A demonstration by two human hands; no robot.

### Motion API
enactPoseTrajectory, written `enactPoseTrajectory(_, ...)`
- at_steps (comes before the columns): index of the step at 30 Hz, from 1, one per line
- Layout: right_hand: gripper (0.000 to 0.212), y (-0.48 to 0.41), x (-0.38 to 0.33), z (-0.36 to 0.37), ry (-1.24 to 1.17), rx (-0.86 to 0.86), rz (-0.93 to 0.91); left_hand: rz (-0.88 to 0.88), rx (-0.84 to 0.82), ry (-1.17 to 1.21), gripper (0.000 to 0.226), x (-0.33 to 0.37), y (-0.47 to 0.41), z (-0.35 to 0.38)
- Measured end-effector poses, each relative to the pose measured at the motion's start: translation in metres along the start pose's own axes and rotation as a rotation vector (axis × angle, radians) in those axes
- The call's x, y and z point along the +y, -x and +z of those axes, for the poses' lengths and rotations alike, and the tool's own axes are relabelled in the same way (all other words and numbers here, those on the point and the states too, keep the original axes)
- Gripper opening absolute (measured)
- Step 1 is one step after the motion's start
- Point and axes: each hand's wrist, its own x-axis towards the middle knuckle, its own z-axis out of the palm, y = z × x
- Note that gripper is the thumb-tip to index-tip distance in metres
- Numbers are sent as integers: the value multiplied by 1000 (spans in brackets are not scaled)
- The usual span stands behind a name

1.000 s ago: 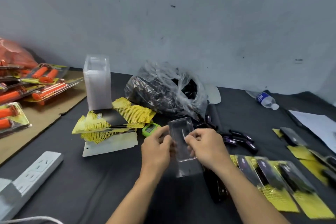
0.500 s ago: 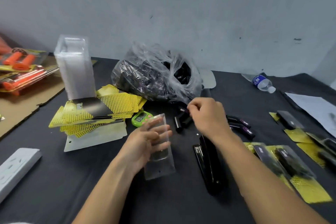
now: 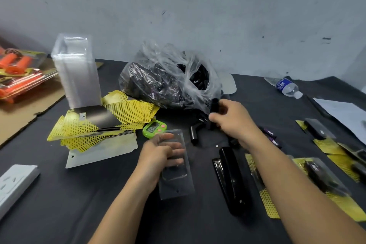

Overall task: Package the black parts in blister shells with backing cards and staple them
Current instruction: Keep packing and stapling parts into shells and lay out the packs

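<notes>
My left hand (image 3: 158,154) holds a clear blister shell (image 3: 175,176) just above the black tablecloth, fingers showing through the plastic. My right hand (image 3: 231,121) is closed on a black part (image 3: 214,105) at the mouth of a clear plastic bag (image 3: 168,79) full of black parts. Loose black parts (image 3: 195,134) lie between my hands. A pile of yellow-and-black backing cards (image 3: 107,123) lies to the left, with a tall stack of clear shells (image 3: 76,71) behind it. A black stapler (image 3: 231,180) lies under my right forearm.
Finished packs (image 3: 324,176) lie at the right. A green timer (image 3: 154,128) sits by the cards. A water bottle (image 3: 287,87) and white paper (image 3: 344,113) are far right. Orange-part packs (image 3: 17,73) on cardboard and a white power strip (image 3: 13,184) are at left.
My right hand let go of the shell, reached to the bag's mouth and closed on a black part. My left hand kept the shell and lowered it.
</notes>
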Motion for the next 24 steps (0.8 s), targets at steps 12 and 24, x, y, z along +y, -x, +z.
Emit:
enactPoseTrajectory(12,46,88,5,10,-822,-167,-27,27,11,-102,42,-2,7,6)
enactPoseTrajectory(24,35,106,-5,25,95,-46,-159,74,0,-52,34,-3,6,8)
